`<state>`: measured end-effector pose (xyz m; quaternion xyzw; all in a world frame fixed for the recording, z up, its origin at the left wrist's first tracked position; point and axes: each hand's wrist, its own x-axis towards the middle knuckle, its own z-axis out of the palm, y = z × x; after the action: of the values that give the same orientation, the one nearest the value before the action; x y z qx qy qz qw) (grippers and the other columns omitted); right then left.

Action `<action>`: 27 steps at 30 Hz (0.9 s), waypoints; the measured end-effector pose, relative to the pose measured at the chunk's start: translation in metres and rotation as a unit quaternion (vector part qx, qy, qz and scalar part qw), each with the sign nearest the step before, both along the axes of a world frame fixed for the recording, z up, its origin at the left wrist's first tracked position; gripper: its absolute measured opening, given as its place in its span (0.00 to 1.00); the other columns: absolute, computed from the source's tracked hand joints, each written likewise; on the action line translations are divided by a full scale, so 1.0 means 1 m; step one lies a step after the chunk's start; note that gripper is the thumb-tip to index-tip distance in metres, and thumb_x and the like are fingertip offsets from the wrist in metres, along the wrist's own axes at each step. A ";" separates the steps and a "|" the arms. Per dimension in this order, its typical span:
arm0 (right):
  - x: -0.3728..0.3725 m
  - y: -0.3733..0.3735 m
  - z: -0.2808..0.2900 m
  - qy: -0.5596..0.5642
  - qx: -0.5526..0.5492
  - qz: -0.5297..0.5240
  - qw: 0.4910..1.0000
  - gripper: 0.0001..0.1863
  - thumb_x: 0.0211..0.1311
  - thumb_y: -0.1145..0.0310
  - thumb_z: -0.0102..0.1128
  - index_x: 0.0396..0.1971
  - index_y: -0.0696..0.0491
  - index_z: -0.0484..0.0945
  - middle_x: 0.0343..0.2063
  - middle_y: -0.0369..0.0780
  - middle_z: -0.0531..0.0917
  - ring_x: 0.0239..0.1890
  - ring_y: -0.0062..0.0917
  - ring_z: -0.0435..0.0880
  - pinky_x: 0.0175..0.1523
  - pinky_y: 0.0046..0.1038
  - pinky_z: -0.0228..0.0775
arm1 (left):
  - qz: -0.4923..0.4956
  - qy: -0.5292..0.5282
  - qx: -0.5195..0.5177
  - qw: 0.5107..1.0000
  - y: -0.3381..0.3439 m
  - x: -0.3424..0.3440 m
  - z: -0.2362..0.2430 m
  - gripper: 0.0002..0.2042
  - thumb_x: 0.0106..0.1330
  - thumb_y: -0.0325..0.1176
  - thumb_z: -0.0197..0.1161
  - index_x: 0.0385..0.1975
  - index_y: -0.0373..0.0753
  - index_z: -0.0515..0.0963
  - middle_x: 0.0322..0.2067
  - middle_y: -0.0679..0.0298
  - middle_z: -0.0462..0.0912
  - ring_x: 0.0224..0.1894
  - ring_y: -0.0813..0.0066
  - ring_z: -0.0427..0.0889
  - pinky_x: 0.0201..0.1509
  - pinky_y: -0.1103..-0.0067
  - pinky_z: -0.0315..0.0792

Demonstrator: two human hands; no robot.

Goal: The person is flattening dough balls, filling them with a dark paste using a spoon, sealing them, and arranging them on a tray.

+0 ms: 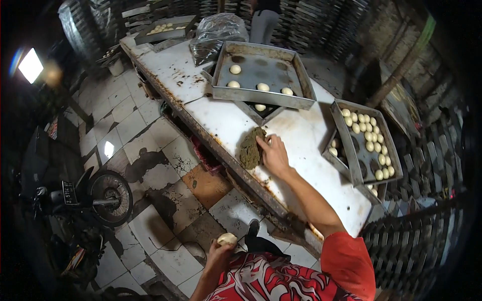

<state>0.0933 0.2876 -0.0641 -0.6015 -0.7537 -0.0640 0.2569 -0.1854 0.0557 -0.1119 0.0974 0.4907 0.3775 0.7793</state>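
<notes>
My left hand (217,257) is low in front of my body, off the table's edge, with its fingers closed around a pale dough ball (227,239). My right hand (275,156) reaches over the white table, its fingertips pinched at the side of a lump of brown-green paste (249,150). The paste lies near the table's rusty front edge and has a rough, crumbly surface. Beyond it, a large metal tray (261,95) holds several pale dough balls set apart, and sits crosswise on another tray.
On the right, a stacked metal tray (345,143) carries many dough balls. Another tray (165,31) and a clear plastic bag (221,31) stand toward the table's far end. A person (264,22) stands behind it. A motorcycle (100,200) is parked on the tiled floor at left.
</notes>
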 end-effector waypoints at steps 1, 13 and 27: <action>-0.007 -0.001 0.001 -0.004 -0.021 0.009 1.000 0.22 0.47 0.80 0.54 0.47 0.55 0.76 0.35 0.46 0.69 0.38 0.36 0.67 0.45 0.33 0.62 | 0.018 0.008 -0.002 1.000 -0.002 0.009 -0.018 0.24 0.51 0.22 0.58 0.51 0.32 0.66 0.47 0.55 0.74 0.48 0.66 0.75 0.52 0.74 0.70; 0.080 -0.008 0.004 0.562 -0.467 -0.020 0.682 0.21 0.54 0.56 0.55 0.43 0.56 0.77 0.51 0.44 0.67 0.42 0.29 0.66 0.49 0.31 0.60 | 0.019 -0.123 0.133 0.983 0.133 0.086 0.097 0.21 0.53 0.15 0.48 0.50 0.24 0.67 0.53 0.45 0.69 0.57 0.48 0.68 0.64 0.61 0.62; -0.032 -0.072 0.110 0.259 -0.014 -0.193 0.946 0.18 0.55 0.63 0.58 0.44 0.54 0.78 0.54 0.50 0.68 0.59 0.45 0.60 0.62 0.46 0.49 | -0.227 -0.256 0.190 0.920 0.302 0.156 0.107 0.21 0.64 0.22 0.51 0.58 0.34 0.58 0.45 0.55 0.74 0.45 0.67 0.77 0.54 0.72 0.71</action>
<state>0.0610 0.2161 0.0454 -0.7351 -0.5314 0.0556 0.4174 -0.0291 0.3574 -0.0046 0.2524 0.1579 0.2887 0.9099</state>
